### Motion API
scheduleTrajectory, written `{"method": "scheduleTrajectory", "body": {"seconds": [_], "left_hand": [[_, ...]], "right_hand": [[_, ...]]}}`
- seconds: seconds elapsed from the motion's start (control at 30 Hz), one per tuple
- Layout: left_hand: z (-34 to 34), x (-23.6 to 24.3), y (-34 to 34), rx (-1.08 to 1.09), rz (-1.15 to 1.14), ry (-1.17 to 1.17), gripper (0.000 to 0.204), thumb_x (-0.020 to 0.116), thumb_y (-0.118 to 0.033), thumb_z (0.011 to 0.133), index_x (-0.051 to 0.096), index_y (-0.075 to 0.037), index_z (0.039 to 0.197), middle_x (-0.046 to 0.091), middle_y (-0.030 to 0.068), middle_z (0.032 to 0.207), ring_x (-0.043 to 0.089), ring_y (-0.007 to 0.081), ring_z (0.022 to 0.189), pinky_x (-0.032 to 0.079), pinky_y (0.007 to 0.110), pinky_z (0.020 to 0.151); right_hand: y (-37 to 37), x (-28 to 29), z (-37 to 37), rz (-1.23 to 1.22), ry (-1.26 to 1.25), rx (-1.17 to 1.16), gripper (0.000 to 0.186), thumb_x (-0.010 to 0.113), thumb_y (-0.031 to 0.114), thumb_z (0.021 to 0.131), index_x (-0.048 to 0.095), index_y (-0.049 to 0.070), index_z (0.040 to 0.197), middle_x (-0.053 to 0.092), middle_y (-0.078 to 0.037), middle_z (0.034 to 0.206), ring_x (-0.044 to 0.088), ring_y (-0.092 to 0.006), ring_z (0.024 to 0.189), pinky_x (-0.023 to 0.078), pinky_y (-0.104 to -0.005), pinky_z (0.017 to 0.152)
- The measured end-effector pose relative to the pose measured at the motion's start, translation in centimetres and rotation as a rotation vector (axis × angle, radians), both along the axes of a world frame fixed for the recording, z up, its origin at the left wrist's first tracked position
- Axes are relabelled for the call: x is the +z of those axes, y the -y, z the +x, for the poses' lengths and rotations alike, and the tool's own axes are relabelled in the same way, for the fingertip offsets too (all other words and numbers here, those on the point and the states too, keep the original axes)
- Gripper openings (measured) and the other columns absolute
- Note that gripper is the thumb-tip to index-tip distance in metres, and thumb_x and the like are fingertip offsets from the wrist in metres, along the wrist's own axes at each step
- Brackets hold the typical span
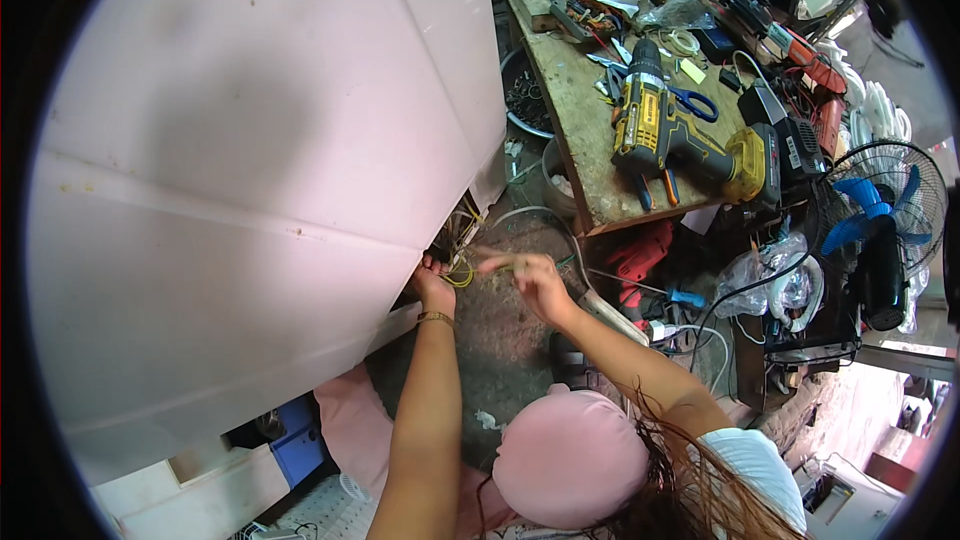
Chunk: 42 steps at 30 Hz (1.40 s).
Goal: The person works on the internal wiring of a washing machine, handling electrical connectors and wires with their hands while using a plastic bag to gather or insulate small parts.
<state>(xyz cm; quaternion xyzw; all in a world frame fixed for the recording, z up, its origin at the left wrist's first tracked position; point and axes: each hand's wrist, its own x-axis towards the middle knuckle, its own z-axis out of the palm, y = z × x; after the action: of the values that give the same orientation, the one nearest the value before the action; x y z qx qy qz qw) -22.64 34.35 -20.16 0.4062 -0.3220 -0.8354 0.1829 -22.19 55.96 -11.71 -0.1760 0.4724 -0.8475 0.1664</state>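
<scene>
My left hand [432,280] reaches into a gap at the lower edge of a large pale metal cabinet [260,140], its fingers curled on something mostly hidden. Beside them are loose wires [460,276], including a yellow loop. My right hand [535,282] is just right of the wires, index finger extended, apparently holding nothing; its fingertips are slightly blurred. Below, between my forearms, are a rounded pink fabric shape [565,455] and long strands of hair.
A cluttered workbench [585,180] at upper right bears a yellow-black drill [645,125], scissors [695,105] and tools. Beneath are a red power tool [640,250] and cables. A blue-bladed fan [870,200] stands at right; a metal basin [525,90] sits behind the bench corner.
</scene>
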Motion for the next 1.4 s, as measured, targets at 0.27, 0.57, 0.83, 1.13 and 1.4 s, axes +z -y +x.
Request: {"method": "scheduleTrajectory", "body": {"seconds": [0.27,0.57,0.83,1.13,1.4], "left_hand": [[0.4,0.9,-1.7,-0.057,-0.192,-0.151,0.002,0.050,-0.014,0.095,0.051,-0.014,0.093,0.046,-0.0019,0.078,0.043,0.0121,0.068,0.039,0.029,0.065],[1.9,-0.5,0.3,-0.412,-0.139,-0.278,0.023,0.046,-0.019,0.097,0.059,-0.003,0.106,0.063,0.0051,0.098,0.058,0.0153,0.087,0.046,0.030,0.082],[1.3,-0.2,-2.1,-0.468,-0.395,-0.207,0.033,0.051,-0.028,0.100,0.060,-0.001,0.116,0.065,0.0086,0.114,0.060,0.0153,0.098,0.046,0.033,0.083],[2.3,0.1,-0.1,-0.421,-0.202,-0.231,0.032,0.053,-0.027,0.102,0.059,-0.002,0.121,0.059,0.0091,0.128,0.057,0.0180,0.112,0.041,0.033,0.101],[1.9,1.3,-1.5,-0.206,0.024,-0.237,0.032,0.050,-0.031,0.103,0.059,-0.004,0.119,0.061,0.0074,0.118,0.055,0.0223,0.114,0.039,0.040,0.106]], "right_hand": [[3.0,-1.3,-1.5,0.567,-0.269,0.005,0.023,0.048,0.014,0.098,0.061,0.001,0.112,0.057,-0.010,0.079,0.059,-0.0204,0.076,0.048,-0.0315,0.069],[7.9,-0.1,-3.4,0.603,-0.296,-0.025,0.009,0.064,0.004,0.088,0.068,-0.003,0.093,0.066,-0.011,0.066,0.059,-0.0166,0.050,0.048,-0.0317,0.051],[7.7,-1.5,-6.9,0.843,-0.280,0.143,0.015,0.067,0.009,0.082,0.069,-0.002,0.092,0.069,-0.015,0.068,0.065,-0.0207,0.051,0.051,-0.0353,0.053],[7.7,-1.6,-5.4,0.657,-0.341,0.111,0.022,0.072,0.015,0.080,0.069,-0.003,0.093,0.070,-0.016,0.077,0.069,-0.0242,0.073,0.054,-0.0365,0.069],[5.5,-3.1,-3.6,0.818,-0.237,-0.642,0.059,0.084,0.030,0.072,0.060,0.002,0.118,0.059,-0.015,0.111,0.059,-0.0316,0.100,0.048,-0.0412,0.088]]}}
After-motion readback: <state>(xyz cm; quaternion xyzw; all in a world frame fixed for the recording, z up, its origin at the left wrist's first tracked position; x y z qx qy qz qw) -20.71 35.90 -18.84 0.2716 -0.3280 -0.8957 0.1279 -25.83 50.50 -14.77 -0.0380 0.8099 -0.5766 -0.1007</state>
